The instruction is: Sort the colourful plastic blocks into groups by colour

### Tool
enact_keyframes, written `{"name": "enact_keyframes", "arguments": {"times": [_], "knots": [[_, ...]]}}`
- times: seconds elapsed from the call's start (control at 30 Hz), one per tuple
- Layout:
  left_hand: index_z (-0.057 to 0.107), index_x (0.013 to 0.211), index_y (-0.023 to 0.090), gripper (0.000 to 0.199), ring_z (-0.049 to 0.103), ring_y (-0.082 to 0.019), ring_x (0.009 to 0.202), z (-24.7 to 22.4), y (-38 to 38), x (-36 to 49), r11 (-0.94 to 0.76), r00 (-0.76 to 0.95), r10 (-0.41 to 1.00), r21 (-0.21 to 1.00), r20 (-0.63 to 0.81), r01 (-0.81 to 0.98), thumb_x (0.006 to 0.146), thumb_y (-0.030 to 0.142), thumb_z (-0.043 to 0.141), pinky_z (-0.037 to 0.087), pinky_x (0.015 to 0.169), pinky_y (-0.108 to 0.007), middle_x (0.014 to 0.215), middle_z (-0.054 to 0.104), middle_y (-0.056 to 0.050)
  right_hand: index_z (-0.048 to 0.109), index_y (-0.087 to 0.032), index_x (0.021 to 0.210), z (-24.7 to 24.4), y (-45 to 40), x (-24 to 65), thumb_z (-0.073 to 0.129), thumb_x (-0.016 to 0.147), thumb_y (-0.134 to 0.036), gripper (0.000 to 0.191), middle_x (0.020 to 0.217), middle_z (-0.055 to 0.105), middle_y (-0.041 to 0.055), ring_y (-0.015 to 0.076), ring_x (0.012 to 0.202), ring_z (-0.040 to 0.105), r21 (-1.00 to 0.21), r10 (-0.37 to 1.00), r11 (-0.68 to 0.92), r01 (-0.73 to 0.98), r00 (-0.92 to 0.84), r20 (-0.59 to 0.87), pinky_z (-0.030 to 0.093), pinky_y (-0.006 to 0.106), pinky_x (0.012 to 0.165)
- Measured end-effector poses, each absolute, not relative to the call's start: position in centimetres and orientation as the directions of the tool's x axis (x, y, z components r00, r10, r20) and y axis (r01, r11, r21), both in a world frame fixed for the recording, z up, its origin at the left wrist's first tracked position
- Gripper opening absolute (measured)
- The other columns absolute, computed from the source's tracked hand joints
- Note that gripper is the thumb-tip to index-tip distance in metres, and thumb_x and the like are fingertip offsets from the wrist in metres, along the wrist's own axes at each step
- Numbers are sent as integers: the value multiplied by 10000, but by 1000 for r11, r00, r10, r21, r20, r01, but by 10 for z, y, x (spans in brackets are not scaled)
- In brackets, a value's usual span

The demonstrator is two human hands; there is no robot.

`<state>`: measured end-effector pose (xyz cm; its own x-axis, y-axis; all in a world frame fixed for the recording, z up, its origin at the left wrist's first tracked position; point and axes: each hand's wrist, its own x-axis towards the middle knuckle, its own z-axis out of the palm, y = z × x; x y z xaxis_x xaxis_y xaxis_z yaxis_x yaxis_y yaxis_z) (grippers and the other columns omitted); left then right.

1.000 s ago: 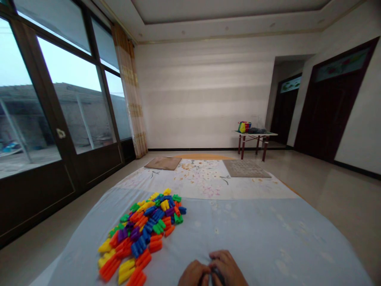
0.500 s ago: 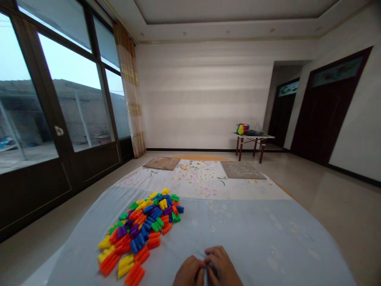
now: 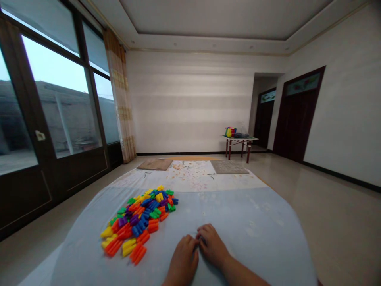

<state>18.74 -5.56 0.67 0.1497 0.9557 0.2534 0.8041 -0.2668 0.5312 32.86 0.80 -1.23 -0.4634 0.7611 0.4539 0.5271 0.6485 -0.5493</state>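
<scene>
My left hand point(image 3: 184, 254) rests low on the pale blue bedsheet point(image 3: 238, 222), its fingers curled and closed. My right hand point(image 3: 212, 243) lies just to its right, also closed, with its fingertips meeting those of the left. Whatever they hold, if anything, is hidden between the fingers. Left of both hands spreads a loose pile of plastic building blocks point(image 3: 144, 216) in red-orange, yellow, green, blue and purple. An orange block point(image 3: 138, 254) at the pile's near edge lies apart from my left hand.
A brown mat point(image 3: 155, 164) and a greyish mat point(image 3: 229, 167) lie at the far end of the bed-like surface. Beyond stands a small table point(image 3: 240, 139) with a colourful bag point(image 3: 230, 132). Glass doors point(image 3: 59, 95) line the left side.
My view has tilted up and turned slightly right. Both hands now show farther forward with more forearm visible, still together and closed. The block pile looks unchanged.
</scene>
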Motion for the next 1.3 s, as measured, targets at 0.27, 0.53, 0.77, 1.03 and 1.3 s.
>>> {"name": "enact_keyframes", "arguments": {"times": [0.27,0.53,0.77,1.03,1.3], "knots": [[623,1054,155,344,494,-202,1149,9,-87,183,-298,190,950,540,247,787,778,119,421,387,1035,-357,1210,557,-127,631,-177,854,-15,7,329,474,772,-41,224,970,624,68,196,985,513,-467,735,676,570,-484,475,394,316,898],[644,1006,222,286,593,-156,1005,34,-101,149,-312,83,921,591,381,744,844,223,408,483,916,-305,1065,639,-72,621,-175,875,-13,4,332,439,810,-62,223,960,622,83,213,977,522,-446,718,695,564,-517,465,411,346,873],[634,957,184,300,599,-192,987,52,-90,77,-143,-230,858,642,460,753,851,268,366,474,909,-369,1005,658,-95,619,-180,887,-21,7,335,421,834,-102,219,982,628,94,219,1002,536,-464,692,722,513,-531,490,416,378,902],[651,966,196,292,633,-159,833,37,-68,106,-142,-156,916,663,369,735,840,278,400,503,791,-294,917,696,-57,623,-194,878,-20,9,333,434,823,-107,215,1003,624,91,221,1018,533,-507,724,689,517,-513,461,413,388,914],[664,930,223,264,633,-175,903,2,-55,133,-227,43,957,646,288,729,833,293,429,504,835,-301,942,698,-56,627,-197,893,-11,8,327,453,739,-15,294,1018,612,67,192,1010,507,-515,758,653,556,-475,448,394,331,921]]}}
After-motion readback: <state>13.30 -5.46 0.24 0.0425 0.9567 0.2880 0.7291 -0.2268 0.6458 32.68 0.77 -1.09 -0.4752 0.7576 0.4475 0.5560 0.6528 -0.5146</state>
